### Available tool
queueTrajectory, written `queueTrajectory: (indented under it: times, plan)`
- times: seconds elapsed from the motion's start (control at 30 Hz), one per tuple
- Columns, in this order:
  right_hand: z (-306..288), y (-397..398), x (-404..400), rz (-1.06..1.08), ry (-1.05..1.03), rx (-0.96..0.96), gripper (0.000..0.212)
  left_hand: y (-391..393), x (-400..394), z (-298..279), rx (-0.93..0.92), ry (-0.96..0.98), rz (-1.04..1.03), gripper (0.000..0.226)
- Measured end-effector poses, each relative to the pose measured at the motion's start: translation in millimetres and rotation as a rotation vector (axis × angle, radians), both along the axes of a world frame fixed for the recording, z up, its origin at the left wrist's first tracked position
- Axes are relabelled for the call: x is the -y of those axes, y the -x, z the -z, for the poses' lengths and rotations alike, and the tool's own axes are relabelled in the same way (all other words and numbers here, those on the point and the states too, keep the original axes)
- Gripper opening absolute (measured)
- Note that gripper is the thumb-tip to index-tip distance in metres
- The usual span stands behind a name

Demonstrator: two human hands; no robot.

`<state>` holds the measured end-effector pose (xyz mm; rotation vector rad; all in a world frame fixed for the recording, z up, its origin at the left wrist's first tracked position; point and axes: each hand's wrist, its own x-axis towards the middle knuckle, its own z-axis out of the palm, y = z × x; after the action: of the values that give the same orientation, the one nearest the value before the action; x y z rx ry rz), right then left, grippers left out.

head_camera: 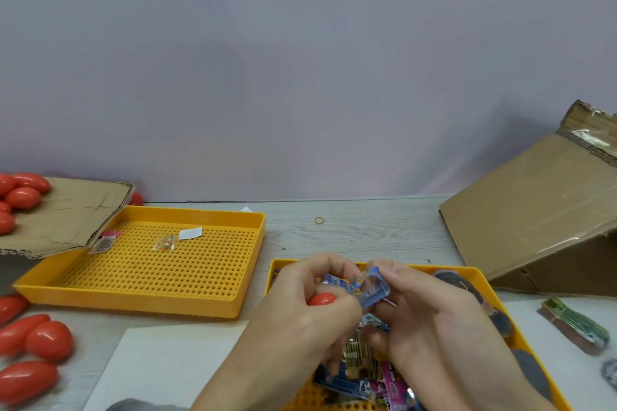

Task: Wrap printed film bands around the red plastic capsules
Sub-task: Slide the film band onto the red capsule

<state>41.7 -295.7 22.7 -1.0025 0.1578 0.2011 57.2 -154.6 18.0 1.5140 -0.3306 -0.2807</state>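
Gripping a red capsule in curled fingers, the left hand holds it above the near yellow tray, with only one rounded end of the capsule showing between thumb and fingers; that end faces left and toward the camera, and the long axis seems to run roughly left to right toward the other hand, though most of the body is hidden. The right hand pinches a blue printed film band between thumb and fingertips, the band opened into a loop just beside the capsule's hidden end; whether it already sits over the capsule cannot be told. Beneath the hands the near tray holds a heap of printed film pieces. A second yellow perforated tray lies to the left with a few small scraps on it. More loose red capsules lie on the table at the left edge, and others rest on a cardboard flap behind them. A tilted cardboard box stands at the right, a small rubber band on the table between the trays, and a banded bundle near the right edge
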Motion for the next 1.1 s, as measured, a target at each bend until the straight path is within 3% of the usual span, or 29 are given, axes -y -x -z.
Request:
queueTrajectory:
  times: [0.17, 0.37, 0.67, 0.73, 0.8, 0.93, 1.03, 1.1]
  plan:
    - [-1, 0, 0, -0.036, -0.038, 0.004, 0.018, 4, 0, -7, -0.077, 0.065, 0.186, 0.030]
    - [4, -1, 2, -0.067, -0.002, 0.018, 0.023, 1, 2, -6, -0.058, 0.192, 0.050, 0.012]
    - [13, -7, 7, 0.150, 0.086, 0.140, 0.022, -2, 4, -2, 0.191, -0.005, -0.379, 0.030]
    - [15, -7, 5, 0.105, 0.197, 0.167, 0.010, -1, 4, -3, 0.214, -0.012, -0.402, 0.031]
    - [19, -8, 4, 0.082, 0.281, 0.187, 0.025, 0, 4, -4, 0.219, -0.010, -0.398, 0.029]
    - [19, -9, 3, 0.105, 0.222, 0.196, 0.025, 1, 5, -3, 0.209, -0.016, -0.325, 0.022]
    - [18, -8, 4, 0.114, 0.184, 0.194, 0.010, 0, 6, 0, 0.210, -0.035, -0.289, 0.005]
    - [17, -7, 5, 0.141, 0.198, 0.216, 0.015, -1, 5, 2, 0.216, -0.073, -0.272, 0.004]
